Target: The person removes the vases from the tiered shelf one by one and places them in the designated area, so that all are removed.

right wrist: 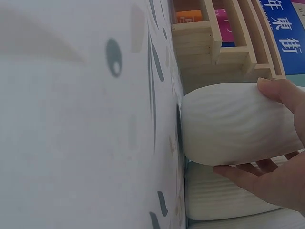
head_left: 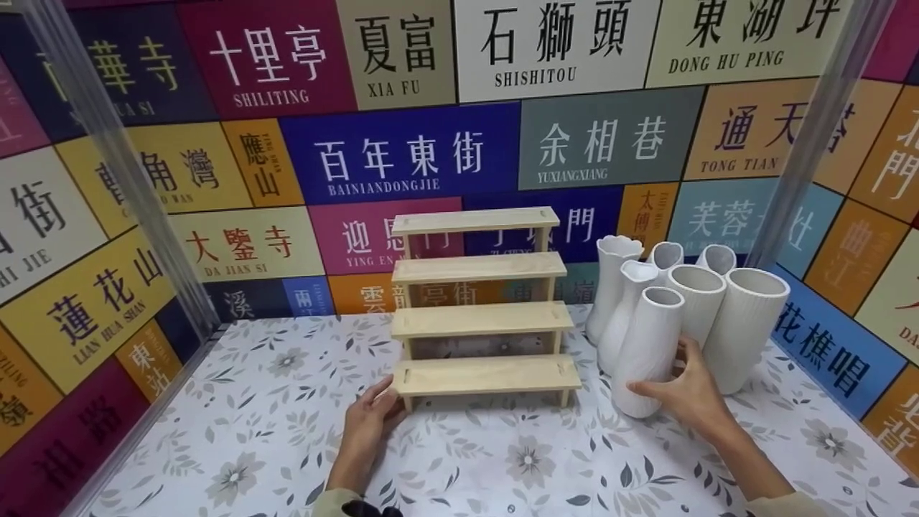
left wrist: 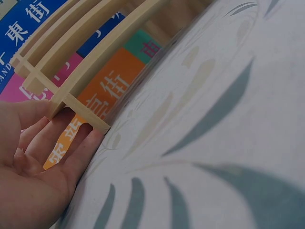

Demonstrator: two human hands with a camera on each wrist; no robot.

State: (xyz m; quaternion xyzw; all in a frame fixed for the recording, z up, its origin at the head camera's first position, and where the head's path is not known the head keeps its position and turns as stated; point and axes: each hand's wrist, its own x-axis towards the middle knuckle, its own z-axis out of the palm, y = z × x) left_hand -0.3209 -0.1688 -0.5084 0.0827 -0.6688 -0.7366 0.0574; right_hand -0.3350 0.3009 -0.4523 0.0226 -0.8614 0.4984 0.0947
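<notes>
A light wooden stand (head_left: 488, 375) with several stepped shelves stands in the middle of the table. My left hand (head_left: 367, 424) holds its front left corner; in the left wrist view, the thumb (left wrist: 35, 109) lies at the bottom shelf's end and the fingers (left wrist: 86, 152) reach round by the leg. To the right of the stand, my right hand (head_left: 693, 391) grips a slim white ribbed vase (head_left: 650, 352), the front one of a group. In the right wrist view, the thumb (right wrist: 276, 90) and fingers (right wrist: 248, 176) lie on opposite sides of this vase (right wrist: 228, 124), whose base is close to the tabletop.
Several other white vases stand close behind and beside the held one, among them a wide cylinder (head_left: 747, 330) and one with a wavy rim (head_left: 610, 287). A floral cloth (head_left: 237, 431) covers the table. Printed sign panels (head_left: 402, 151) and clear corner posts (head_left: 122, 158) enclose it.
</notes>
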